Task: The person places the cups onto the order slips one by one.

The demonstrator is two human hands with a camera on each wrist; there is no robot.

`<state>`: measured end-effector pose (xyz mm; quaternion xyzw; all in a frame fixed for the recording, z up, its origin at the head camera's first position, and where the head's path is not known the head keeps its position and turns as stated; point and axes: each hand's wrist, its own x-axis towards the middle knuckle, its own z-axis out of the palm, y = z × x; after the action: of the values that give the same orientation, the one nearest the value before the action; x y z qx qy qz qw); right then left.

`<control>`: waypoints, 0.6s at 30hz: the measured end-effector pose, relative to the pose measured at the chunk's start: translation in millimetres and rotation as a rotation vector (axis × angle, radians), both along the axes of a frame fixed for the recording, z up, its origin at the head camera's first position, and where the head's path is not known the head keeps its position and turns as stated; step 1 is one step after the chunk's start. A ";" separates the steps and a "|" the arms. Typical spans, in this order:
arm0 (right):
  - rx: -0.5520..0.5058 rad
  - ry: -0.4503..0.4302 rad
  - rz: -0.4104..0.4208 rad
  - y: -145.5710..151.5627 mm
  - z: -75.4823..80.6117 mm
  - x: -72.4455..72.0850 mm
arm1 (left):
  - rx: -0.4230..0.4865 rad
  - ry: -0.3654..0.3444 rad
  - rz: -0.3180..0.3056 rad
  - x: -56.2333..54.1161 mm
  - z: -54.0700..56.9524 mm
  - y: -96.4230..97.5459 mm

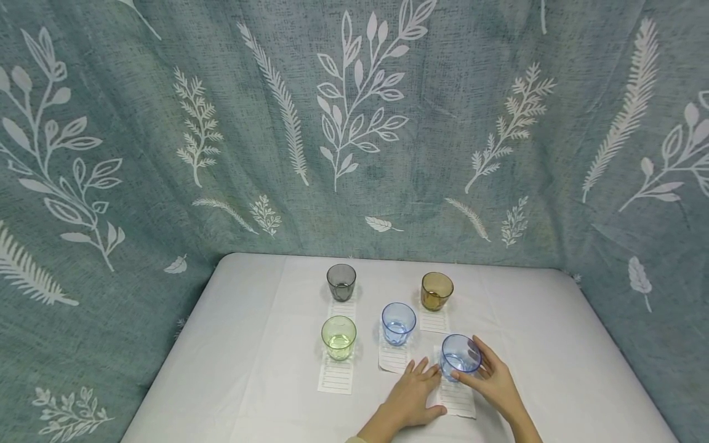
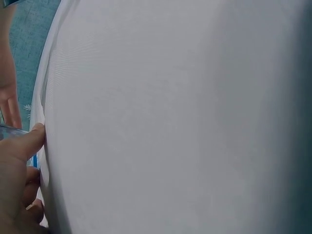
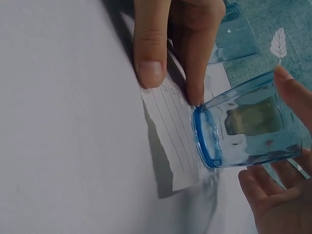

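Note:
A clear blue glass (image 1: 461, 357) stands at the front right, on the upper part of a lined paper slip (image 1: 458, 401). My right hand (image 1: 495, 383) grips this glass from the right, thumb at its near side and fingers around its far side. Fingers spread, my left hand (image 1: 411, 395) rests on the table, its fingertips close to the glass's base. In the right wrist view, the left thumb (image 3: 151, 63) presses on the slip (image 3: 170, 141) beside the base of the glass (image 3: 248, 129). At the left wrist view's edge, part of the left hand (image 2: 19, 161) shows.
A second blue glass (image 1: 398, 326), a green glass (image 1: 338, 338), a grey glass (image 1: 341, 283) and an amber glass (image 1: 436, 292) stand on lined slips on the white tablecloth (image 1: 266, 363). Behind the table hangs a leaf-patterned teal curtain (image 1: 432, 160).

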<state>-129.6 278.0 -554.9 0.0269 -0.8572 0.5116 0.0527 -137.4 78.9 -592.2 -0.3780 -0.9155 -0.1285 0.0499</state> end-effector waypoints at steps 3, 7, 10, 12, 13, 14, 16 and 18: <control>0.001 -0.004 -0.004 3.0 2.2 1.9 | -0.004 0.011 0.008 -0.4 -1.4 0.9; 0.030 0.003 -0.024 11.6 8.0 6.0 | 0.011 0.018 0.018 0.5 -2.3 0.8; 0.076 -0.030 -0.045 22.0 13.9 8.8 | 0.047 0.005 0.017 2.4 0.4 -1.6; 0.105 -0.067 -0.049 30.3 18.0 11.1 | 0.075 -0.018 0.016 4.1 6.5 -5.5; 0.123 -0.086 -0.047 34.8 20.0 12.3 | 0.091 -0.030 0.016 5.1 10.3 -8.4; 0.141 -0.103 -0.041 39.5 22.3 13.7 | 0.111 -0.042 0.015 6.0 15.5 -11.9; 0.198 -0.133 -0.028 49.6 26.7 16.4 | 0.169 -0.068 0.007 7.7 28.4 -20.9; 0.258 -0.134 0.001 60.4 31.6 18.9 | 0.249 -0.065 -0.006 8.4 42.4 -31.9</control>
<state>-110.7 338.4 -523.2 -0.0004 -0.9174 0.3979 -0.0088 -129.0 46.9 -549.8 -0.3673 -0.8924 -0.2535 0.0665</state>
